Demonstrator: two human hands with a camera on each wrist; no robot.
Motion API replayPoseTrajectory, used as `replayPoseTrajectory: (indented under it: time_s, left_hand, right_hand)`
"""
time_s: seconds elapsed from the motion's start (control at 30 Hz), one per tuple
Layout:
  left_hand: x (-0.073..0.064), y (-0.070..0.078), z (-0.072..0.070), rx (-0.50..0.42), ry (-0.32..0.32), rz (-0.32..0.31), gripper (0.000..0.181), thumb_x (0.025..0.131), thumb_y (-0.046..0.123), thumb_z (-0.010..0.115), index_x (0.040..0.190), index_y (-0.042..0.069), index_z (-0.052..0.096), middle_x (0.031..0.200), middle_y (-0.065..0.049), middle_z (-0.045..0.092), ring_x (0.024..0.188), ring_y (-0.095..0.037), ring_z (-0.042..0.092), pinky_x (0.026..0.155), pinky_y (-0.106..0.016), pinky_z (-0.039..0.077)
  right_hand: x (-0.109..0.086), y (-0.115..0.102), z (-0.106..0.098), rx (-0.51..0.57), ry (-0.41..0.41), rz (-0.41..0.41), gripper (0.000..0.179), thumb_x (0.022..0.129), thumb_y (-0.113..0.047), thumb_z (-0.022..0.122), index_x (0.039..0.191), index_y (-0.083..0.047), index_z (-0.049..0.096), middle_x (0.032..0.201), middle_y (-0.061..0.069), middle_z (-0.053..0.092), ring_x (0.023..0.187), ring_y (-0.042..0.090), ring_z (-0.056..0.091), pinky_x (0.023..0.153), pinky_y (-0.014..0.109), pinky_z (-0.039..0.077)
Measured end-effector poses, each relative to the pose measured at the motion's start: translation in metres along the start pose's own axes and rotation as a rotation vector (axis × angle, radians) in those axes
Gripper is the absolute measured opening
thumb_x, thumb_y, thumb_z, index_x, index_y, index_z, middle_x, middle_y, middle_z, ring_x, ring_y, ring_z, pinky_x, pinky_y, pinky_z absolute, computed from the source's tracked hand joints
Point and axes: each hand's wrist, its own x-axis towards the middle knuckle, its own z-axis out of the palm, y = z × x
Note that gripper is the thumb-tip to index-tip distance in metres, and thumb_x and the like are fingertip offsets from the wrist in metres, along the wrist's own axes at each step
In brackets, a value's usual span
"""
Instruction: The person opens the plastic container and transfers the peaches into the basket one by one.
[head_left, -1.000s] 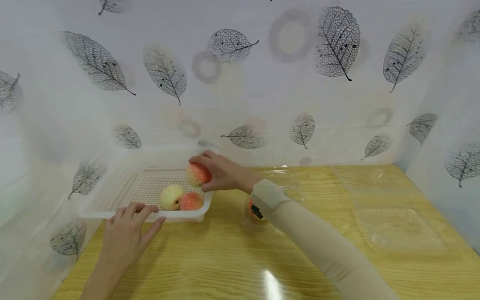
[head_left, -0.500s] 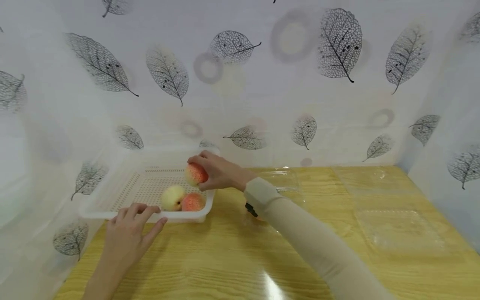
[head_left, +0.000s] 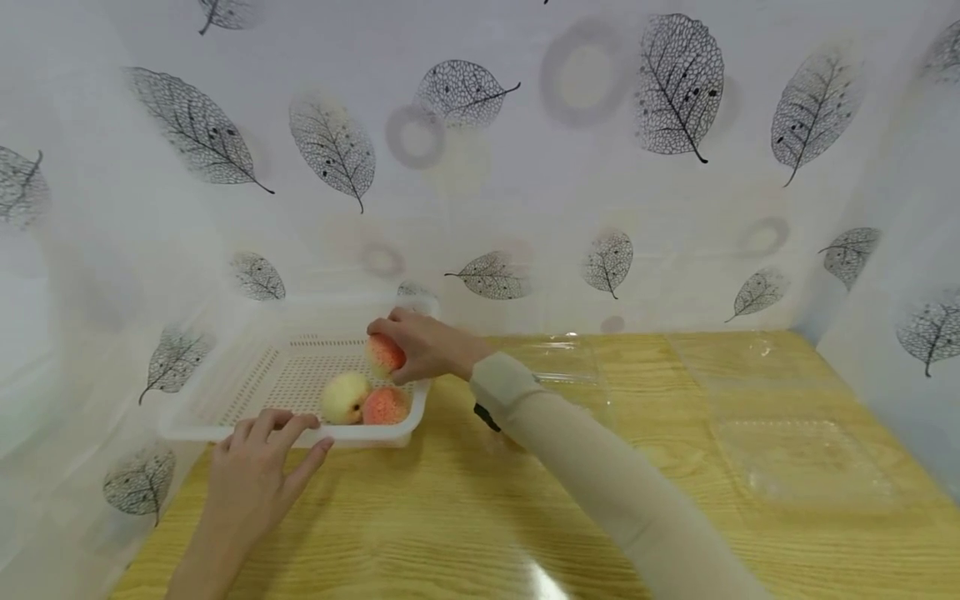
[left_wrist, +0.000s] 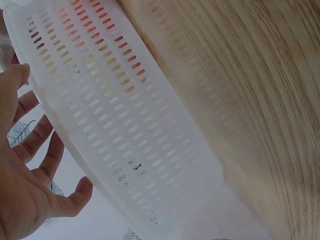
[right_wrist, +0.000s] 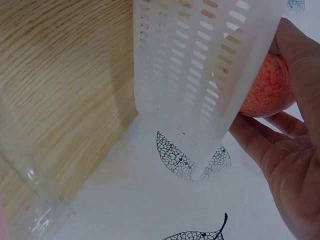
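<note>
Peaches lie in a white slotted plastic basket [head_left: 285, 432] at the table's left. A yellow peach [head_left: 346, 397] and a red one [head_left: 386, 406] rest side by side in its near right corner. My right hand [head_left: 426, 343] holds another red-and-yellow peach [head_left: 385, 356] over the basket's right side. In the right wrist view this peach [right_wrist: 270, 87] shows just past the basket rim, between thumb and fingers. Loosely bent, the fingers of my left hand [head_left: 251, 471] rest on the near rim. From the left wrist view, that hand [left_wrist: 25, 170] is beside the slotted wall [left_wrist: 115, 110].
Clear plastic containers stand to the right on the wooden table [head_left: 420, 517]: one [head_left: 562, 358] partly behind my right sleeve, another [head_left: 806, 458] farther right. A leaf-patterned white sheet [head_left: 525, 192] hangs behind and at both sides.
My right hand has moved slightly left and down with the peach, closer to the two others in the basket. The left hand has stayed on the near rim.
</note>
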Motion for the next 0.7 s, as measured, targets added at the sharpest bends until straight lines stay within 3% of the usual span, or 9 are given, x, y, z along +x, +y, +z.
replayPoseTrajectory:
  time_s: [0.4,0.7]
  left_hand:
    - [-0.002,0.0,0.001,0.009,0.002,-0.003,0.034,0.076,0.034,0.085,0.104,0.019,0.073,0.101,-0.012,0.067,0.087,-0.043,0.063,0.065,-0.064,0.049]
    - [-0.001,-0.002,0.003,-0.001,0.018,0.016,0.032,0.082,0.04,0.08,0.105,0.018,0.073,0.101,-0.012,0.067,0.087,-0.041,0.063,0.067,-0.064,0.049]
  right_hand:
    - [0.015,0.002,0.014,-0.015,-0.044,0.051,0.07,0.088,-0.024,0.078,0.15,-0.015,0.048,0.127,0.007,0.057,0.1,0.015,0.056,0.088,0.025,0.05]
    - [0.025,0.002,0.02,-0.019,-0.07,0.096,0.072,0.087,-0.026,0.079,0.151,-0.018,0.047,0.129,0.007,0.057,0.1,0.014,0.057,0.086,0.026,0.051]
